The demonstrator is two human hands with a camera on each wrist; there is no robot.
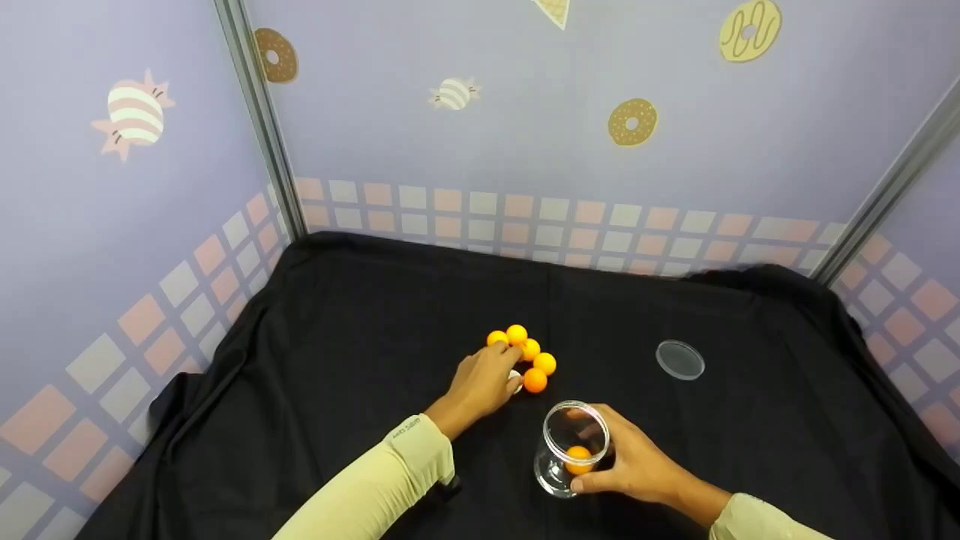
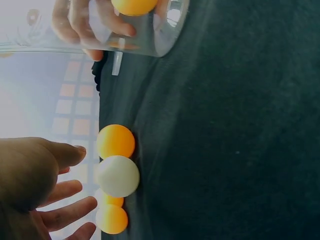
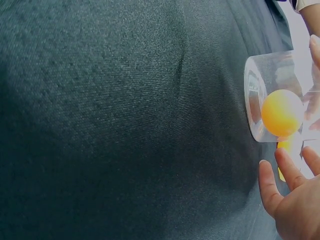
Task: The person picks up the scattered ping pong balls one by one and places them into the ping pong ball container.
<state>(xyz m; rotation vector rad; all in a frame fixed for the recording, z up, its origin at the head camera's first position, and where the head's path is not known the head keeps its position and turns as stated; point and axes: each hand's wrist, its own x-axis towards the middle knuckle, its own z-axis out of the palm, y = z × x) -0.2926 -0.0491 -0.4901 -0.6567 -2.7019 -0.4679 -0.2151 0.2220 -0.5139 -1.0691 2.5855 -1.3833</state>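
My left hand [image 1: 484, 379] is over a cluster of several orange ping-pong balls [image 1: 544, 364], its fingers loosely spread. A white ping-pong ball [image 2: 118, 176] sits among them, largely covered by that hand in the head view; in the left wrist view the fingertips appear beside the balls with nothing pinched. Nearer me, my right hand [image 1: 637, 465] holds a clear, wide-mouthed jar [image 1: 551, 476] from its right side, thumb at the front. Inside the upright jar is one orange ball [image 1: 579, 459].
To the right of the balls lies a clear round lid [image 1: 680, 360], flat on the black cloth [image 1: 375, 315]. Patterned panels [image 1: 465, 150] stand behind and at both sides of the table.
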